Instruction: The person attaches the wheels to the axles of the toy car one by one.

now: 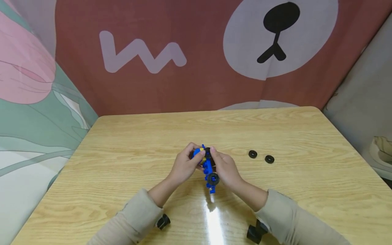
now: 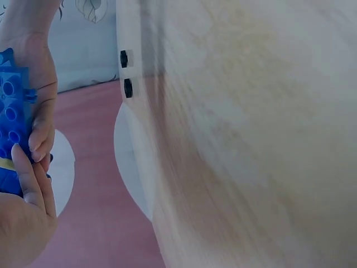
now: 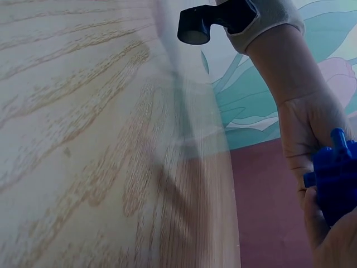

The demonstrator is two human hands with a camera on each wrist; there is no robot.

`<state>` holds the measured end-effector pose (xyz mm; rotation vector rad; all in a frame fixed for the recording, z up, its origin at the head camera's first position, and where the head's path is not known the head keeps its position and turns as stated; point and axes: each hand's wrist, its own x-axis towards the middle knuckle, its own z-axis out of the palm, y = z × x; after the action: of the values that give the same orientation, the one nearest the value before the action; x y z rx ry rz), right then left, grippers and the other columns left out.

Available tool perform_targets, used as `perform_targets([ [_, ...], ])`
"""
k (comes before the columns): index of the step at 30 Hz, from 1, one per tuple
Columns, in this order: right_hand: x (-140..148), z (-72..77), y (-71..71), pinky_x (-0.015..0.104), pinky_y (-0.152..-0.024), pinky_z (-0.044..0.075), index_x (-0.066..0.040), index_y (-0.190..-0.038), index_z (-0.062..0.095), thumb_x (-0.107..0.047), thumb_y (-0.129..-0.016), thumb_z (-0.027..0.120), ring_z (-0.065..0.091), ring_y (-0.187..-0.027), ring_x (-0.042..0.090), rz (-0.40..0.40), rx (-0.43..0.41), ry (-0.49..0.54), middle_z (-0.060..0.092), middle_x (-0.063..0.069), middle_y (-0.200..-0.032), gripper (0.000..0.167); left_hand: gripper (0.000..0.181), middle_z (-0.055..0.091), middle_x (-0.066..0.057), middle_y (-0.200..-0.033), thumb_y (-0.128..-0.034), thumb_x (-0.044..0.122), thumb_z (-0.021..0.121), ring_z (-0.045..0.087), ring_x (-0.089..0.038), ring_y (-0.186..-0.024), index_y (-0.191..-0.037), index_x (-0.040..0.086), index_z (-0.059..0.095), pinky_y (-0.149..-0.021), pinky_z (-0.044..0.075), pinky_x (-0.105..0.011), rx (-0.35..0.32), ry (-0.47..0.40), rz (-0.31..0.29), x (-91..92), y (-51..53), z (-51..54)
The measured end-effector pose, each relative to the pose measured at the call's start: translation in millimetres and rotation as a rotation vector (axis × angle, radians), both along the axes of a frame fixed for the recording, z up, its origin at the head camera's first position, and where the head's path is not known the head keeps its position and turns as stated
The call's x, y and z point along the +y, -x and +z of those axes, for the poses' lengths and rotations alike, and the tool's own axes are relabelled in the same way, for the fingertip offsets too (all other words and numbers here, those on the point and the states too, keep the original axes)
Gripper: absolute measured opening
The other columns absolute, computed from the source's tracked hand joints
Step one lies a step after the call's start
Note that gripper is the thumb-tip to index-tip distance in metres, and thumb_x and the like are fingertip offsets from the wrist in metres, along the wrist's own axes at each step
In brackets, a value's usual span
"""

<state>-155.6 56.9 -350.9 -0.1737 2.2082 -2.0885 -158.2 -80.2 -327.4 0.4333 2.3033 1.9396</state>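
Observation:
A blue building-block toy vehicle (image 1: 209, 169) with a yellow part and black tires is held above the table between both hands. My left hand (image 1: 182, 166) grips its far end, the thumb lying over the top. On the other side, my right hand (image 1: 228, 169) holds it with the thumb by the far black wheel (image 1: 207, 152). A second wheel (image 1: 213, 178) with a blue hub shows near the close end. Studs on the blue underside or side (image 2: 12, 111) show in the left wrist view. Some fingers are hidden behind the toy.
Two loose black tires (image 1: 252, 154) lie on the wooden table (image 1: 147, 136) to the right of the hands. Behind the table's far edge hangs a red-brown cloth (image 1: 202, 88) with a bear print. Black wrist cameras (image 1: 163, 221) sit by the sleeves.

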Motion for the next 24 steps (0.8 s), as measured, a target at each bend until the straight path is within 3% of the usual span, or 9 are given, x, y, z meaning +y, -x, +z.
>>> perform_targets([
  [6, -2, 1.2, -1.7, 0.032, -0.058, 0.05, 0.006, -0.088, 0.061, -0.038, -0.091, 0.038, 0.058, -0.061, 0.022, -0.03, 0.01, -0.011, 0.06, 0.012, -0.07, 0.05, 0.013, 0.047, -0.01, -0.079, -0.0887, 0.012, 0.048, 0.053, -0.018, -0.066, -0.092, -0.001, 0.048, -0.06, 0.051, -0.035, -0.026, -0.067, 0.01, -0.2, 8.7, -22.8],
  [9, -2, 0.6, -2.5, 0.032, -0.057, 0.05, 0.006, -0.088, 0.062, -0.037, -0.09, 0.04, 0.057, -0.06, 0.022, -0.043, 0.016, -0.004, 0.06, 0.012, -0.07, 0.049, 0.013, 0.049, -0.012, -0.083, -0.0888, 0.012, 0.047, 0.055, -0.02, -0.066, -0.092, -0.001, 0.048, -0.06, 0.051, -0.037, -0.036, -0.079, 0.013, 0.5, 10.8, -28.1],
  [24, -6, -1.9, -5.2, 0.03, -0.057, 0.049, 0.008, -0.092, 0.061, -0.026, -0.089, 0.047, 0.057, -0.06, 0.021, -0.112, 0.004, 0.142, 0.06, 0.013, -0.071, 0.038, 0.011, 0.051, -0.012, -0.084, -0.0872, 0.008, 0.047, 0.053, -0.018, -0.067, -0.092, -0.002, 0.05, -0.058, 0.051, -0.034, -0.046, -0.121, 0.016, 3.2, 9.3, -27.0],
])
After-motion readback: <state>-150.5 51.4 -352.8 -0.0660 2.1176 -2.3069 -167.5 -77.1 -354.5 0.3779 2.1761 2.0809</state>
